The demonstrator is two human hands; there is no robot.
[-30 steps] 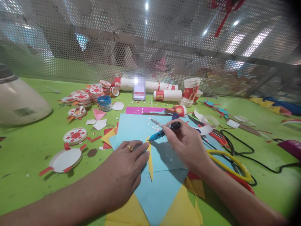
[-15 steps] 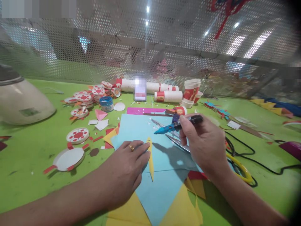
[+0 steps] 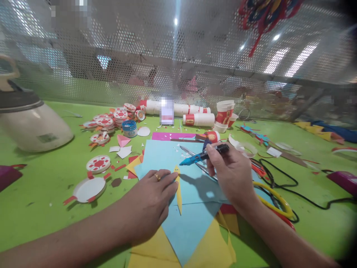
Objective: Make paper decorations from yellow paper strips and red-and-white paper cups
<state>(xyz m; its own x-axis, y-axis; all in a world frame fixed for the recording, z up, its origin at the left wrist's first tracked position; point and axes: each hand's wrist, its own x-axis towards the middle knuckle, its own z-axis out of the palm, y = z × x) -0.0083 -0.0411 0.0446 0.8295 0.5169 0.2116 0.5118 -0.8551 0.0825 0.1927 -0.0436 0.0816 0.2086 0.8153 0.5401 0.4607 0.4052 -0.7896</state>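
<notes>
At centre, over light-blue paper [image 3: 156, 154], R hand [image 3: 234, 175]: thumb & fingers closed in a writing grip round blue pen [image 3: 193, 159], its black rear end projecting past the fingers; tip points down-L, just beside the upper end of yellow strip [image 3: 179, 195]. L hand [image 3: 152, 203]: fingers extended, approx. side by side, palm down, w/ fingertips on the strip's upper part; nothing gripped; gold ring [image 3: 158, 177] on one finger. Strip lies lengthwise on the blue paper, btwn the hands, narrowing to a point at its near end; small dark dots nr. the far end. Metal blades [image 3: 205, 171] lie partly under pen & R hand; white paper bits [image 3: 184, 152] nr. them. Beyond: magenta strip [image 3: 161, 136], phone [image 3: 166, 116] (screen blurred), stacked cups, some on their side [image 3: 199, 119], others upright [image 3: 224, 113]. To L: blue pot [image 3: 129, 128], pink folded paper [image 3: 123, 140], red-and-white discs [image 3: 98, 163]. To R: yellow loop [image 3: 279, 197], black cord [image 3: 309, 199]. Nr. edge: yellow paper [image 3: 152, 249], partly under the blue. Support: green table [image 3: 50, 223]; mesh panel [image 3: 139, 67] at back.
</notes>
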